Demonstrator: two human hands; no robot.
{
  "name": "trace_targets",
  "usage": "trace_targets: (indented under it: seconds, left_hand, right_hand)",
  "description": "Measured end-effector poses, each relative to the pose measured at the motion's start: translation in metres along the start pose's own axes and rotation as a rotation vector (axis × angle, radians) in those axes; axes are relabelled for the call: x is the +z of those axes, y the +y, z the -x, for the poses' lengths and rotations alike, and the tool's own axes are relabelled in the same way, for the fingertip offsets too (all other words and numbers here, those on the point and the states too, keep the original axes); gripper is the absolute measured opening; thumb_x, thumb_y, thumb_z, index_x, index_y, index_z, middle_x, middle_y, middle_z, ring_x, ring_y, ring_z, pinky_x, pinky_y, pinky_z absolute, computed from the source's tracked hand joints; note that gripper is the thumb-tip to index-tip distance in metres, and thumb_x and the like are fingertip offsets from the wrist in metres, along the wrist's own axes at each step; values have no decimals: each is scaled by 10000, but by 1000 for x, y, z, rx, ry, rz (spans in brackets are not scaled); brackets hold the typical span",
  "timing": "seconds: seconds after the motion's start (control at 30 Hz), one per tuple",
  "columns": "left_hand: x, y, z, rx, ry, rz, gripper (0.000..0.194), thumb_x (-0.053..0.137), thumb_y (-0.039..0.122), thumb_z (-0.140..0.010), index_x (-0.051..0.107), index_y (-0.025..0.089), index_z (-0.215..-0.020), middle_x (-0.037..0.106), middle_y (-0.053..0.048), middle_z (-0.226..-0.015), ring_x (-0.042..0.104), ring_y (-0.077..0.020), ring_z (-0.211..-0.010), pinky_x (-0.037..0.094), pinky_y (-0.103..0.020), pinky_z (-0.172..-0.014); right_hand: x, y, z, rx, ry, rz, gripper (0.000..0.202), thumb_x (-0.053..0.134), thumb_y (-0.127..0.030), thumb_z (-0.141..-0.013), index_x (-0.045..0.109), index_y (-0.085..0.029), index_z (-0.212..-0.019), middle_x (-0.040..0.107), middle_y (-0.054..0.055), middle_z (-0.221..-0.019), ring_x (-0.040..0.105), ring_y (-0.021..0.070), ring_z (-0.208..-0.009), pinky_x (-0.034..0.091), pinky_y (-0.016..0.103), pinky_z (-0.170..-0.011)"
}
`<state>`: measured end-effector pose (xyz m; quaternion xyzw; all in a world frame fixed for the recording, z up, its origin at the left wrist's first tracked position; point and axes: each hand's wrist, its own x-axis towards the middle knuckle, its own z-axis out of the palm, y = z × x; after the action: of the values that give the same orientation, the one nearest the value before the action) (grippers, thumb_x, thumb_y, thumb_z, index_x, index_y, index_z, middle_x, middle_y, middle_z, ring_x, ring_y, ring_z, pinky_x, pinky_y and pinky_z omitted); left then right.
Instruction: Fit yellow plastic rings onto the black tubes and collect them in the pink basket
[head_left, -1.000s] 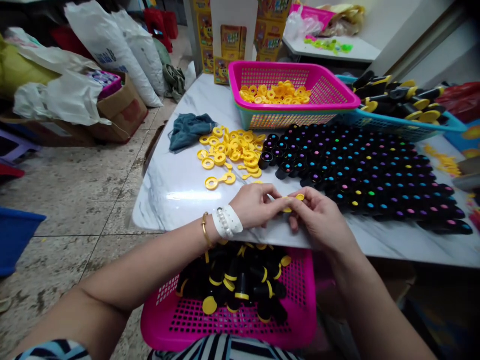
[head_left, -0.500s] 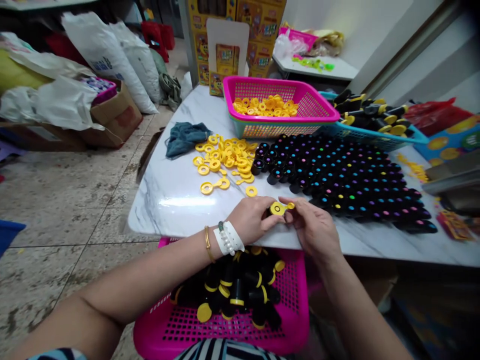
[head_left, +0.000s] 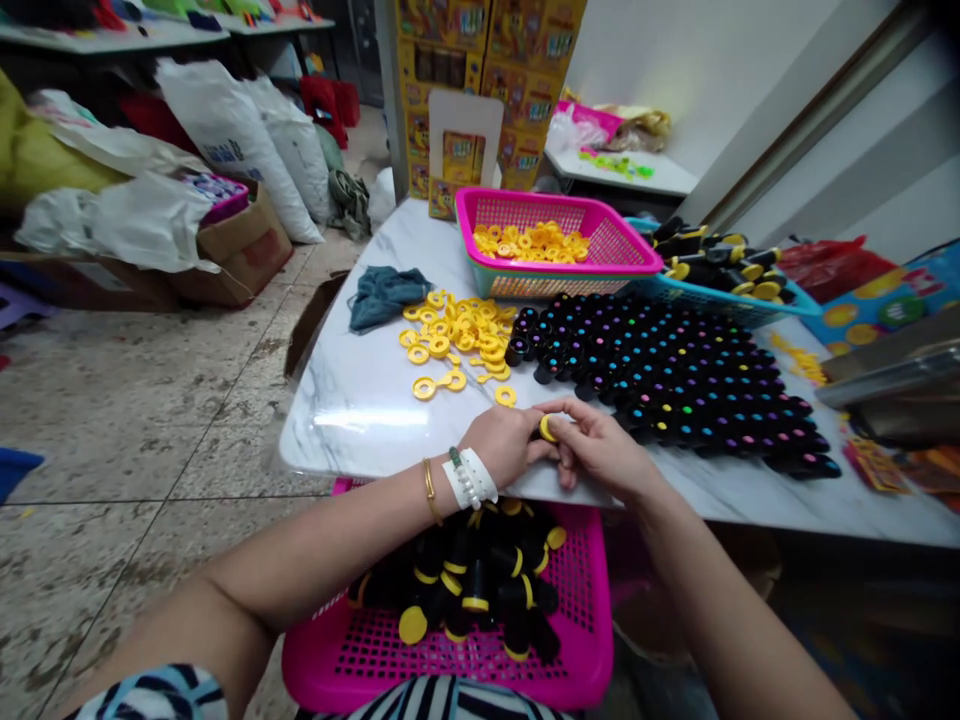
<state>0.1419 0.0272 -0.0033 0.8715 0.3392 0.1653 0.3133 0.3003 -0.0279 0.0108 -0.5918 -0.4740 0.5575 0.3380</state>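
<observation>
Two hands, the left hand point(head_left: 501, 445) and the right hand point(head_left: 604, 452), pinch one yellow cap point(head_left: 548, 429) between their fingers near the table's front edge point(head_left: 367, 462). Thumbs should probably press squarely and evenly, keeping the cap steady and level.

One camera (head-worn) looks forward, down onto the table point(head_left: 337, 405).

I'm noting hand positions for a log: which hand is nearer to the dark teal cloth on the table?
Left. The left hand is to the right of the cloth and closer to the person; the right hand is farther right.
</observation>
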Motion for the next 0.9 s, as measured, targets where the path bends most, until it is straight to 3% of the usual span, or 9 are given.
trace_targets:
  seconds: [0.2, 0.33, 0.4, 0.5, 0.63, 0.77, 0.9]
  left_hand:
    - [-23, -8, 20, 121, -98, -142, 315, 739, 376, -743, 679, 185, -986, 693, -38, -769, 651, -200, -721, 453, -261, -618]
    - [-43, -16, 20, -3, 42, -240, 452, 731, 400, -755, 651, 190, -1147, 700, -49, -824, 648, -218, -780, 475, -306, -697]
    - [-47, -18, 13, 4, 38, -210, 390, 697, 393, -788, 673, 206, -1130, 705, -37, -826, 648, -203, -775, 474, -308, -725]
    - [-44, -18, 3, 9, 27, -179, 292, 605, 348, -859, 690, 209, -1101, 696, -28, -811, 639, -176, -739, 468, -300, -739]
    - [-35, -20, 2, -51, 72, -375, 309, 610, 385, -844, 670, 205, -1088, 639, -77, -942, 629, -217, -792, 462, -314, -675]
    - [-30, -22, 5, -37, 39, -478, 231, 562, 348, -883, 649, 192, -1030, 615, -76, -964, 629, -213, -778, 457, -304, -630]
    - [-29, -23, 4, -28, 44, -528, 213, 509, 284, -907, 638, 122, -955, 631, -110, -953, 634, -226, -762, 459, -319, -621]
  right_hand:
    - [13, 7, 13, -79, 157, 69, 342, 613, -438, -829, 626, -175, -1046, 542, -81, -427, 526, 111, -314, 366, 187, -343]
    - [3, 1, 6, 31, -54, 24, 327, 664, -439, -798, 623, -182, -996, 554, -77, -440, 567, 116, -355, 398, 182, -367]
    - [-3, -1, -1, 97, -111, -62, 294, 705, -419, -762, 611, -189, -919, 548, -82, -427, 588, 124, -372, 434, 190, -389]
    - [-8, -3, -9, 151, -101, -170, 270, 726, -391, -723, 600, -193, -857, 532, -84, -398, 595, 139, -368, 448, 198, -380]
    - [0, -4, -1, 150, -40, -176, 240, 678, -393, -746, 628, -185, -855, 500, -85, -368, 538, 123, -312, 393, 179, -330]
    - [24, 4, 32, 95, -56, 5, 308, 554, -453, -864, 675, -174, -912, 499, -72, -412, 454, 83, -290, 304, 170, -311]
    - [39, 17, 60, -151, 42, 301, 300, 541, -416, -899, 726, -189, -965, 604, -14, -604, 524, 105, -465, 393, 209, -415]
